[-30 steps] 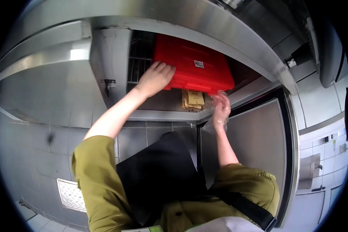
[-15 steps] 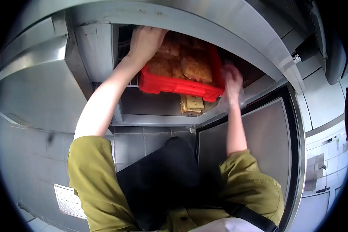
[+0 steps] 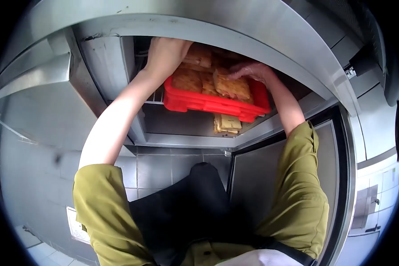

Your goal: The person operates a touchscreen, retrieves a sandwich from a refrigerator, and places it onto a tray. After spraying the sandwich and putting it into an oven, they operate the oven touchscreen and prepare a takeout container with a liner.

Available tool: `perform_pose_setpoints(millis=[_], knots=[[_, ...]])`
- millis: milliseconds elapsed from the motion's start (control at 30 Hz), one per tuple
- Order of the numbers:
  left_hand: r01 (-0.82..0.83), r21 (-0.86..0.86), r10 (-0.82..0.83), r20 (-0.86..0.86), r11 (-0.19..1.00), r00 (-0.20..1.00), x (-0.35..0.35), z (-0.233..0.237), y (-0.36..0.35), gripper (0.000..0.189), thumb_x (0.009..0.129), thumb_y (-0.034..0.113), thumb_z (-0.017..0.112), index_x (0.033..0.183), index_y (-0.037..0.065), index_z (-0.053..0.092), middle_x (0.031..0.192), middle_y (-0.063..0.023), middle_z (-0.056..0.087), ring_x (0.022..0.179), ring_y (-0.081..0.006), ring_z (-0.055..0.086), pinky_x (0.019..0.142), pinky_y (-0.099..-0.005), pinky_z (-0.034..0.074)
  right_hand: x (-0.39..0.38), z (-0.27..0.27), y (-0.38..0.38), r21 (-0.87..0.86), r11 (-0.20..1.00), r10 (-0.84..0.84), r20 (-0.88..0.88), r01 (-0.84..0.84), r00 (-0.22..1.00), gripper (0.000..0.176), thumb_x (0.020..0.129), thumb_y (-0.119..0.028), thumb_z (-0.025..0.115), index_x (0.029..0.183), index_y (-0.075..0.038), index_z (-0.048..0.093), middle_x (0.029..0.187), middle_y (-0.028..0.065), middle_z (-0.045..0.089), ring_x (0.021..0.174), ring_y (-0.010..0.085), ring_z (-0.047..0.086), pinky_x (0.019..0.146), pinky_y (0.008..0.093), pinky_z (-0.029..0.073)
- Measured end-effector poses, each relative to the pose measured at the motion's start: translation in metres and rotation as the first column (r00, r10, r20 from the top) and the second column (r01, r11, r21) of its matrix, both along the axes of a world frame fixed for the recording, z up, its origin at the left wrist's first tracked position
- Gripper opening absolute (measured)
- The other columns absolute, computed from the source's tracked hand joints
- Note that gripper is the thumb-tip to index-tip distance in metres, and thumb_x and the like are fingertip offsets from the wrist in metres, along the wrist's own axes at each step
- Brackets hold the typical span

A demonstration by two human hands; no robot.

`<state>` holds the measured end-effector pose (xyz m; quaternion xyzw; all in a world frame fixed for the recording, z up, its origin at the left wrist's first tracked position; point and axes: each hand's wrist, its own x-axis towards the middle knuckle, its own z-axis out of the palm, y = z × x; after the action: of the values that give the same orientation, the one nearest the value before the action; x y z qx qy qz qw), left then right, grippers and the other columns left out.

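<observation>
Inside the open cabinet sits a red plastic crate (image 3: pixel 217 105) packed with browned, flat filled breads (image 3: pixel 187 80). My left hand (image 3: pixel 167 56) reaches over the crate's left side. Its fingers are bent down behind the cabinet's upper edge, so what they touch is hidden. Over the right side, my right hand (image 3: pixel 255 71) reaches in from the crate's right edge, in what looks like a thin clear glove. Its fingers are apart and rest at the back of the top bread (image 3: pixel 231 85), which lies tilted on the others.
Below the crate, a small stack of pale yellow packs (image 3: pixel 227 123) lies on the cabinet floor. The cabinet door (image 3: pixel 288 159) stands open at the right. A metal frame (image 3: pixel 208 26) crosses above my hands. A steel panel (image 3: pixel 35 115) is at the left, with grey floor tiles (image 3: pixel 155 170) below.
My right hand has moved from outside the crate's right edge up and over onto the breads. The left hand stays at the crate's left side. The view has shifted slightly.
</observation>
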<state>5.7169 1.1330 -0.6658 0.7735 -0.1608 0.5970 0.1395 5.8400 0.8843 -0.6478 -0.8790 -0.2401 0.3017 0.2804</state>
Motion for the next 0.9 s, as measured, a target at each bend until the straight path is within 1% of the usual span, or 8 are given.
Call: perform_pose_setpoints(millis=[67, 133, 233, 400, 467, 500, 600, 900], knots=[[-0.013, 0.018, 0.013, -0.027, 1.0, 1.0, -0.001, -0.001, 0.003, 0.01, 0.076, 0.01, 0.059, 0.084, 0.005, 0.061, 0.071, -0.014, 0.059, 0.066, -0.0346, 0.057, 0.057, -0.0417, 0.047, -0.018, 0.016, 0.011, -0.074, 0.997, 0.016, 0.075, -0.01, 0.997, 0.077, 0.059, -0.027, 0.079, 0.121, 0.003, 0.047, 0.123, 0.0159, 0.048, 0.12, 0.0224, 0.037, 0.102, 0.0298, 0.025], [-0.016, 0.037, 0.018, -0.039, 0.999, 0.999, -0.002, 0.0, 0.005, 0.011, 0.076, 0.01, 0.059, 0.085, 0.005, 0.061, 0.073, -0.0142, 0.059, 0.067, -0.035, 0.057, 0.058, -0.0422, 0.047, 0.019, -0.001, 0.005, -0.104, 0.994, 0.036, -0.018, -0.038, 0.999, 0.082, 0.054, -0.022, 0.082, 0.123, 0.002, 0.045, 0.122, 0.0178, 0.047, 0.12, 0.0243, 0.037, 0.101, 0.0304, 0.025], [-0.023, 0.063, 0.027, -0.059, 0.998, 0.998, -0.004, 0.001, 0.004, 0.012, 0.076, 0.01, 0.058, 0.086, 0.004, 0.06, 0.076, -0.0151, 0.059, 0.071, -0.0356, 0.056, 0.061, -0.0427, 0.046, 0.028, -0.005, 0.003, -0.048, 0.999, -0.002, -0.07, -0.001, 0.998, 0.088, 0.047, -0.013, 0.083, 0.124, 0.001, 0.042, 0.123, 0.0194, 0.046, 0.12, 0.0271, 0.037, 0.101, 0.0323, 0.027], [-0.004, 0.0, 0.004, -0.198, 1.0, 0.98, -0.009, 0.006, 0.001, 0.013, 0.076, 0.008, 0.056, 0.088, 0.003, 0.059, 0.082, -0.0166, 0.059, 0.077, -0.0369, 0.055, 0.066, -0.0433, 0.044, 0.038, -0.013, -0.003, -0.054, 0.998, -0.032, 0.035, 0.034, 0.999, 0.094, 0.041, -0.005, 0.083, 0.124, -0.001, 0.04, 0.125, 0.0199, 0.043, 0.119, 0.0295, 0.038, 0.099, 0.0359, 0.031], [-0.01, 0.022, 0.013, -0.175, 1.0, 0.984, -0.009, 0.007, 0.001, 0.014, 0.076, 0.007, 0.056, 0.089, 0.003, 0.058, 0.083, -0.0167, 0.058, 0.077, -0.0373, 0.054, 0.066, -0.0434, 0.044, 0.04, -0.022, -0.007, 0.029, 0.996, -0.089, 0.022, 0.089, 0.996, 0.095, 0.038, -0.004, 0.084, 0.123, -0.001, 0.041, 0.124, 0.0199, 0.043, 0.117, 0.0295, 0.04, 0.098, 0.0363, 0.034], [-0.008, 0.029, 0.013, -0.162, 1.0, 0.987, -0.01, 0.007, 0.0, 0.014, 0.076, 0.007, 0.056, 0.09, 0.003, 0.058, 0.083, -0.0168, 0.058, 0.078, -0.0375, 0.054, 0.067, -0.0435, 0.044, 0.039, -0.024, -0.009, 0.054, 0.997, -0.052, 0.053, 0.049, 0.997, 0.088, 0.045, -0.005, 0.081, 0.123, -0.001, 0.041, 0.124, 0.0202, 0.044, 0.116, 0.0297, 0.042, 0.097, 0.0366, 0.035], [-0.003, 0.041, 0.012, -0.216, 0.999, 0.976, -0.012, 0.009, -0.002, 0.015, 0.077, 0.007, 0.056, 0.091, 0.003, 0.058, 0.084, -0.0171, 0.058, 0.078, -0.0376, 0.054, 0.067, -0.0434, 0.044, 0.038, -0.025, -0.014, 0.102, 0.994, -0.042, 0.075, 0.034, 0.996, 0.082, 0.049, -0.006, 0.078, 0.123, 0.0, 0.042, 0.123, 0.0204, 0.044, 0.115, 0.0299, 0.043, 0.097, 0.0366, 0.036], [-0.004, 0.03, 0.012, -0.304, 1.0, 0.953, -0.017, 0.01, -0.004, 0.018, 0.077, 0.002, 0.056, 0.095, -0.001, 0.058, 0.089, -0.021, 0.058, 0.083, -0.0405, 0.053, 0.072, -0.0431, 0.043, 0.041, -0.022, -0.03, 0.392, 0.902, -0.183, -0.031, 0.181, 0.983, 0.066, 0.062, -0.009, 0.069, 0.121, 0.001, 0.042, 0.122, 0.0208, 0.045, 0.113, 0.0305, 0.045, 0.096, 0.0369, 0.038]])
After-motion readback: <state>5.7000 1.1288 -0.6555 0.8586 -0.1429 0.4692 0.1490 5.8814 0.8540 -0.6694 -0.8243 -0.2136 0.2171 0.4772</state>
